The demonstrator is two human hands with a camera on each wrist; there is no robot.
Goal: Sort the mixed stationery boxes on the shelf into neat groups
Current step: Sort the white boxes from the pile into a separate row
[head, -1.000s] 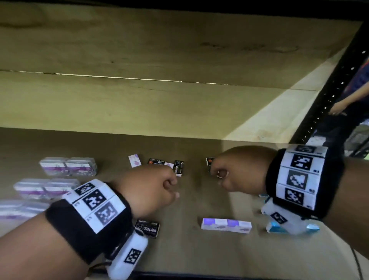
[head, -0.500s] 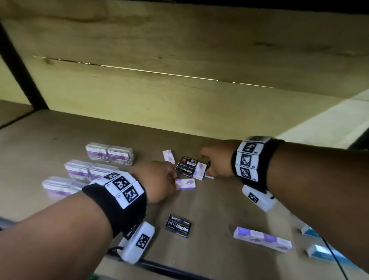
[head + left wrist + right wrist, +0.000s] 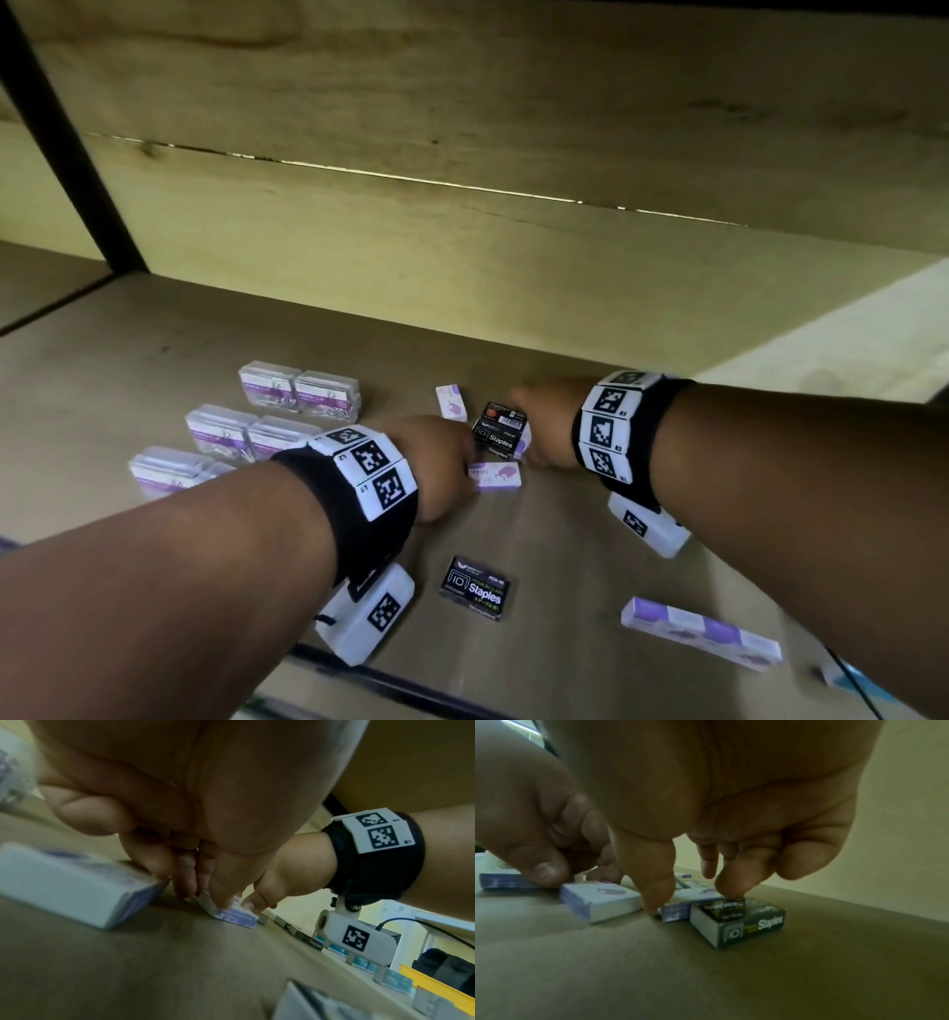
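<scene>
On the wooden shelf (image 3: 154, 349), my left hand (image 3: 442, 462) pinches the end of a small purple-and-white box (image 3: 495, 475) between thumb and fingertips (image 3: 185, 886); the left wrist view shows that box (image 3: 232, 915) low on the board. Just right of it, black staples boxes (image 3: 499, 430) sit stacked and tilted. My right hand (image 3: 539, 429) is curled at that stack: its fingertips (image 3: 731, 892) press on the top black box (image 3: 739, 921) and its thumb comes down beside another purple-and-white box (image 3: 677, 911). A further purple-and-white box (image 3: 452, 403) lies behind.
Clear paper-clip boxes (image 3: 300, 393) stand in paired rows at the left. A lone black staples box (image 3: 475, 586) and a long purple-and-white pack (image 3: 701, 632) lie near the front edge. Blue boxes (image 3: 359, 961) sit far right. A black post (image 3: 67, 144) rises at the left.
Both hands have dropped from raised fists to the cluster of small boxes. The right hand has brought its black box onto the other staples boxes; the left has reached the purple-and-white box.
</scene>
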